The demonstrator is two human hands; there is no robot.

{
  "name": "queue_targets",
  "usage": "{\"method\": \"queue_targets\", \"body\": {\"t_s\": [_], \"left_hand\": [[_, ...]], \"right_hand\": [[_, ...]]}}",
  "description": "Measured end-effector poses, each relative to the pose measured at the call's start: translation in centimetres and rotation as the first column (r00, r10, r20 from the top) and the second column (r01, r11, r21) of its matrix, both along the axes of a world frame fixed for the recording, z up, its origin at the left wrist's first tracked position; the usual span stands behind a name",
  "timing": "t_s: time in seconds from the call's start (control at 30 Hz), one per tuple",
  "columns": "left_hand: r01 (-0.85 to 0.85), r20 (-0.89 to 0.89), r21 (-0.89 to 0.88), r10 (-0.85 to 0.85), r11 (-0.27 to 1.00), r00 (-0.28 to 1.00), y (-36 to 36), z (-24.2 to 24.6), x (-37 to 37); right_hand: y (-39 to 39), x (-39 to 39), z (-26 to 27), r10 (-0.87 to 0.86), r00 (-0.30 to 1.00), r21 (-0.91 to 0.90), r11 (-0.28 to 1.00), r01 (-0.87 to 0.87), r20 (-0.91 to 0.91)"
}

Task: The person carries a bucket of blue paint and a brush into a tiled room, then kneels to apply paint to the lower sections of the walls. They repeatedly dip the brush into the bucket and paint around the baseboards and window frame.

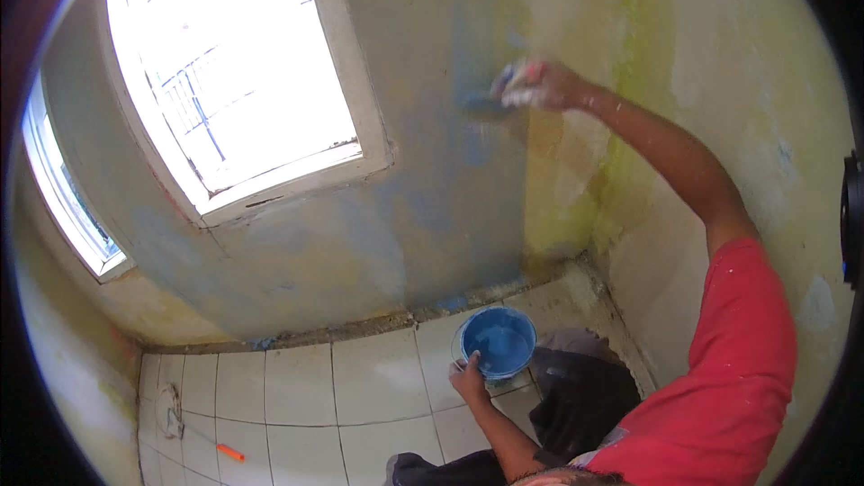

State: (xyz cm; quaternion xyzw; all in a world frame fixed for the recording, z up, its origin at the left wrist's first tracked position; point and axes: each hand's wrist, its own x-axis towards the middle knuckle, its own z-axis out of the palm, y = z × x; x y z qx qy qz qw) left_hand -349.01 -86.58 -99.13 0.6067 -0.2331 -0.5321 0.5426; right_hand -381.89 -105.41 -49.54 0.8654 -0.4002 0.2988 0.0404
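Observation:
My right hand [550, 86] is raised to the wall, closed around a paint-stained tool, blurred, perhaps a wide brush [487, 102], whose far end lies against the painted wall [466, 216]. The wall is patchy grey-blue there, with yellow-green to the right. Low in front of me, my left hand [470, 378] grips the rim of a blue plastic bucket [498, 343], thumb over the edge. Bluish liquid is inside the bucket, and a thin wire handle hangs at its left side.
A bright window [290, 185] with a pale frame is at the upper left, a narrower one [74, 196] further left. On the tiled floor [378, 385] lie an orange stick-like object [231, 452] and a crumpled whitish item [170, 410]. A side wall [675, 283] stands close on my right.

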Motion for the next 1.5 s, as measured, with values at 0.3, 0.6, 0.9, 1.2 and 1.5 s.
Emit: {"method": "queue_targets", "body": {"t_s": [0.3, 0.6, 0.9, 1.2, 1.5], "left_hand": [[-0.005, 0.035, -0.020, 0.006, 1.000, 0.999, 0.2, 0.4, -0.1], [0.002, 0.139, 0.001, -0.003, 1.000, 0.990, 0.3, 0.3, 0.4], [-0.009, 0.100, -0.021, 0.011, 1.000, 0.995, 0.0, 0.2, 1.0], [-0.007, 0.136, -0.057, 0.014, 0.998, 0.991, 0.1, -0.8, 1.4], [0.101, 0.124, -0.068, -0.092, 0.993, 0.988, -0.3, -0.1, 1.0]], "right_hand": [[3.7, 0.5, 12.9, -0.053, 0.989, -0.432, 0.895, 0.109, 0.141], [0.4, 2.0, 8.4, -0.064, 0.997, 0.051, 0.997, 0.062, 0.045], [3.1, 2.1, 26.3, -0.092, 0.977, -0.515, 0.838, 0.180, 0.191], [2.4, 1.6, 21.7, -0.145, 0.988, -0.154, 0.979, 0.135, -0.054], [2.4, -5.2, 33.5, -0.251, 0.941, -0.698, 0.631, 0.338, 0.228]]}}
